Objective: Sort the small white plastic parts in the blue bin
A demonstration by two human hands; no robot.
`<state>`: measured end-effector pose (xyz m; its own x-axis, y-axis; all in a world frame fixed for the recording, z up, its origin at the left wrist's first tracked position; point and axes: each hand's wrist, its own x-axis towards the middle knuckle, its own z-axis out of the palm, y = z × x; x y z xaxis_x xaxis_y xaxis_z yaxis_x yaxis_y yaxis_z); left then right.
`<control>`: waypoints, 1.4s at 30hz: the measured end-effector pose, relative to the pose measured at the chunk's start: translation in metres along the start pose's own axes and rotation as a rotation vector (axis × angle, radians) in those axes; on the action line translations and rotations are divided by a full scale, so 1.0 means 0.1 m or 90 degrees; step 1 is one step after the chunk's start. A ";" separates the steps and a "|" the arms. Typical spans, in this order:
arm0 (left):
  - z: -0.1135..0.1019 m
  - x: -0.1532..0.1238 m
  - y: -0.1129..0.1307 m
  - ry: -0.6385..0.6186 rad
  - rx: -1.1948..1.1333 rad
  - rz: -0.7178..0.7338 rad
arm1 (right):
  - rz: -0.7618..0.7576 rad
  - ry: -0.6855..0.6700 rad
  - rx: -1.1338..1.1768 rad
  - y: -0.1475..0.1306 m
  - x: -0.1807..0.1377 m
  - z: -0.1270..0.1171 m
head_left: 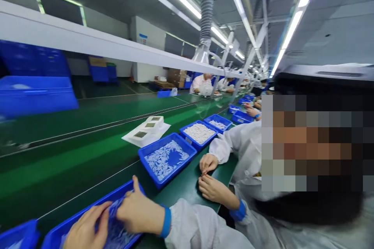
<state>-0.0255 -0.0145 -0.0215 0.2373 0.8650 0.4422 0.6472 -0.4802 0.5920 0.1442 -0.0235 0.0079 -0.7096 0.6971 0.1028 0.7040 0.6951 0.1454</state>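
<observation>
At the lower left, my left hand (89,227) is over a blue tray (138,190) of small pale, slender pieces (117,233). Its thumb and fingers curve close together, and whatever is between them cannot be made out. Facing it over the same tray is my right hand (143,210), with a blue wristband (166,221) and white sleeve. One digit of it sticks up; the other fingers are curled, blurred and partly hidden, so I cannot tell whether they hold anything.
Another blue tray (142,159) of pale pieces lies ahead, then a tray (181,129) of white pieces. White blocks with dark panels (150,125) rest on paper on the green belt (96,140). On the right, a co-worker's hands (212,186) meet over the table.
</observation>
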 end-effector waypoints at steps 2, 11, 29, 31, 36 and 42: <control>-0.02 -0.01 0.06 0.025 -0.033 -0.057 | 0.024 0.026 0.032 0.04 -0.06 -0.06; -0.11 -0.02 0.39 -0.008 -0.119 -0.179 | 0.308 0.222 0.685 -0.02 -0.03 -0.18; -0.09 -0.05 0.35 0.022 -0.139 -0.197 | 0.390 0.329 1.051 0.03 0.02 0.03; -0.11 -0.05 0.37 0.021 -0.142 -0.193 | 0.385 0.337 1.012 0.04 0.02 0.02; -0.12 -0.04 0.41 0.029 -0.152 -0.149 | 0.319 0.372 0.852 0.02 0.00 0.01; -0.08 -0.06 0.40 0.102 -0.156 -0.072 | 0.324 0.374 0.972 -0.04 -0.01 0.00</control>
<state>-0.0068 -0.0398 0.0049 0.0438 0.8902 0.4535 0.4641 -0.4201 0.7798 0.1420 -0.0276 0.0073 -0.0910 0.9737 0.2088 -0.0149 0.2084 -0.9779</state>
